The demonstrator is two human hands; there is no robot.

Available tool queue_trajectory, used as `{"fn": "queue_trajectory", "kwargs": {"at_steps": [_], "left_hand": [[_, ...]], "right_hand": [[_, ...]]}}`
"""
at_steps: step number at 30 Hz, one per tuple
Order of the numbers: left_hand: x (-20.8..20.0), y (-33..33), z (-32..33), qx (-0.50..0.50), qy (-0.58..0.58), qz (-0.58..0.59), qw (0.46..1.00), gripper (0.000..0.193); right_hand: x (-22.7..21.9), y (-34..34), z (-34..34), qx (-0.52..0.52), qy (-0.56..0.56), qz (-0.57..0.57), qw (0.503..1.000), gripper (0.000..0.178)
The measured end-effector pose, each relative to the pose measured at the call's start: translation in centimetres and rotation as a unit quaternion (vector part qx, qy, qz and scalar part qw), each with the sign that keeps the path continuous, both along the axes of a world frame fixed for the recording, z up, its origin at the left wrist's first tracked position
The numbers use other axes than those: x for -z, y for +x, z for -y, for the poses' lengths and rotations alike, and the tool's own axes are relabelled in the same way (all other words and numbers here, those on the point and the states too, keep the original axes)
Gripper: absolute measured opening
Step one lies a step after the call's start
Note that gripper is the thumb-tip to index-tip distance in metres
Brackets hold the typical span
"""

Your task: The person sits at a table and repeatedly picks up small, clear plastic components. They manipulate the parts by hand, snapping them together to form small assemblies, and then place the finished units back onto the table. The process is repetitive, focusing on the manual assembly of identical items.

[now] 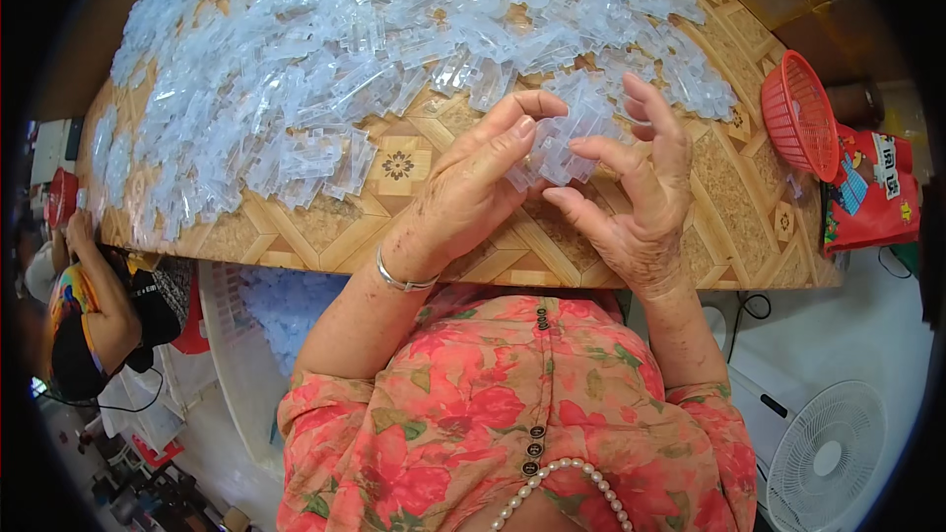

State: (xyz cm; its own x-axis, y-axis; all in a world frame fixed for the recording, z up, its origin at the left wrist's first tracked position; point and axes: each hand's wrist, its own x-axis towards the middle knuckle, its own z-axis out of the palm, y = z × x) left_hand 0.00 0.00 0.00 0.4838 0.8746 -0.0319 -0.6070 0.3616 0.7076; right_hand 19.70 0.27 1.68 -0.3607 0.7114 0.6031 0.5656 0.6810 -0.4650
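My left hand (478, 163) is closed on a cluster of clear, bluish plastic pieces (570, 150), its thumb and forefinger pinching their left side. To the right, my right hand (641, 187) has its fingers spread and curved around the cluster. Its forefinger tip meets the pieces, while its thumb tip sits just below them, apart from the forefinger. A wide heap of similar thin, flat plastic pieces (296, 59) covers much of the table (473, 266) beyond and to the left of my hands. Exactly how the held pieces fit together is too fine to make out.
At the table's right edge are a red plastic basket (796, 113) and a red printed bag (875, 192). A white fan (828, 458) stands at lower right. Below the table's left edge is a white crate (232, 335) with bluish pieces. Another person's arm (103, 281) reaches in at far left.
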Motion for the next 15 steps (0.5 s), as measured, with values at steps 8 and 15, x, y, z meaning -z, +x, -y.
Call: {"fn": "queue_trajectory", "kwargs": {"at_steps": [8,15], "left_hand": [[-0.7,0.5,-0.1,-0.059,0.02,0.023,0.998,0.047],[-0.8,0.5,-0.1,-0.058,0.053,0.008,0.997,0.053]], "right_hand": [[-0.2,-1.0,0.0,-0.019,-0.009,-0.087,0.996,0.06],[0.7,-1.1,-0.2,-0.011,0.002,-0.016,1.0,0.085]]}}
